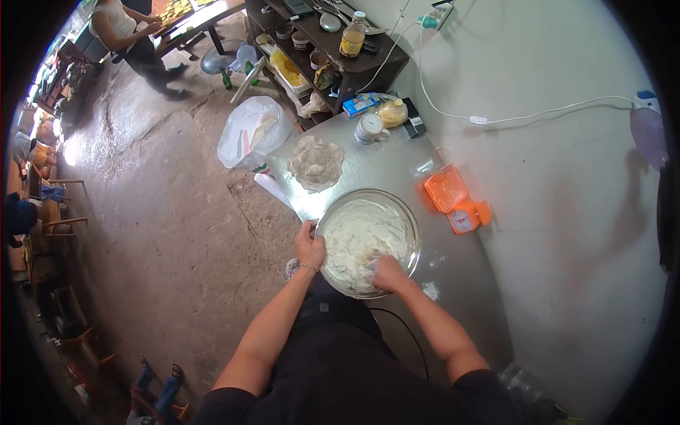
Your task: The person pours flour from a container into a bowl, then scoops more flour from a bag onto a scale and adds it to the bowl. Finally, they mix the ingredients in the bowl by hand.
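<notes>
A large clear bowl (pixel 413 225) of white flour mixture (pixel 361 230) stands at the near edge of the metal table. My left hand (pixel 309 247) is closed on the bowl's left rim, thumb toward the inside. Inside the bowl, at the lower right, my right hand (pixel 386 273) is pushed into the mixture with its fingers curled and coated white. A yellowish patch shows by those fingertips, which are partly buried.
Behind the bowl lies a crumpled bag (pixel 316 163), with a white mug (pixel 370 129) farther back. An orange kitchen scale (pixel 464 217) stands right, near the wall. A plastic sack (pixel 255 133) sits left of the table. A person (pixel 120 32) stands far left.
</notes>
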`<control>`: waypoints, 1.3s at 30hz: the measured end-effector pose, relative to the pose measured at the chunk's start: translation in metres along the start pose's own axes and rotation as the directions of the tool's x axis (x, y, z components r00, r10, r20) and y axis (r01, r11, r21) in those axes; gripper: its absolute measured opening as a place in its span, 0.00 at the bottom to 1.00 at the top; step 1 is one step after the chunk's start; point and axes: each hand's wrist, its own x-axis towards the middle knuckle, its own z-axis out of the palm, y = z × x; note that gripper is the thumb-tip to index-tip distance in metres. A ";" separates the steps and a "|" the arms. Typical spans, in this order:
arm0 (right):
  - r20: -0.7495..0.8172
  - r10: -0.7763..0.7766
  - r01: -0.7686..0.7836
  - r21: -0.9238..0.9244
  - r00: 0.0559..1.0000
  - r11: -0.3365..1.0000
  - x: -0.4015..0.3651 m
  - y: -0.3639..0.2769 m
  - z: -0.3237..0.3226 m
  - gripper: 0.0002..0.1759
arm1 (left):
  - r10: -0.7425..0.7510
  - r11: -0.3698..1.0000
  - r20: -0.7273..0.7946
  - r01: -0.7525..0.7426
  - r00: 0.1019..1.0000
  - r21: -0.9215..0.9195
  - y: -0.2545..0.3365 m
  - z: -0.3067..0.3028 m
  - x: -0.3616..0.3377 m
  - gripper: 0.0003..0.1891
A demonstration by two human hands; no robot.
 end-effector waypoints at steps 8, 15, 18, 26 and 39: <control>-0.463 -0.053 -0.109 -0.316 0.885 0.942 0.040 0.033 0.027 0.22 | 0.029 0.998 0.006 -0.029 1.000 0.061 -0.006 0.000 0.003 0.21; 0.056 0.115 -0.109 -0.112 0.992 0.988 0.113 -0.022 0.040 0.30 | 0.041 0.999 -0.039 -0.040 0.998 0.022 -0.008 0.002 0.002 0.17; -0.225 0.241 -0.219 0.119 0.944 0.968 0.093 -0.042 0.023 0.25 | 0.035 0.999 -0.034 -0.035 0.999 0.009 -0.009 0.003 0.005 0.17; -0.063 0.456 -0.431 0.235 0.888 0.871 0.103 -0.005 0.024 0.21 | 0.079 0.997 -0.055 -0.078 0.995 0.004 -0.017 0.002 0.001 0.17; -0.246 0.259 -0.169 0.332 0.934 0.928 0.125 -0.013 -0.001 0.26 | 0.124 0.990 0.010 -0.125 0.992 0.060 -0.031 0.005 0.011 0.19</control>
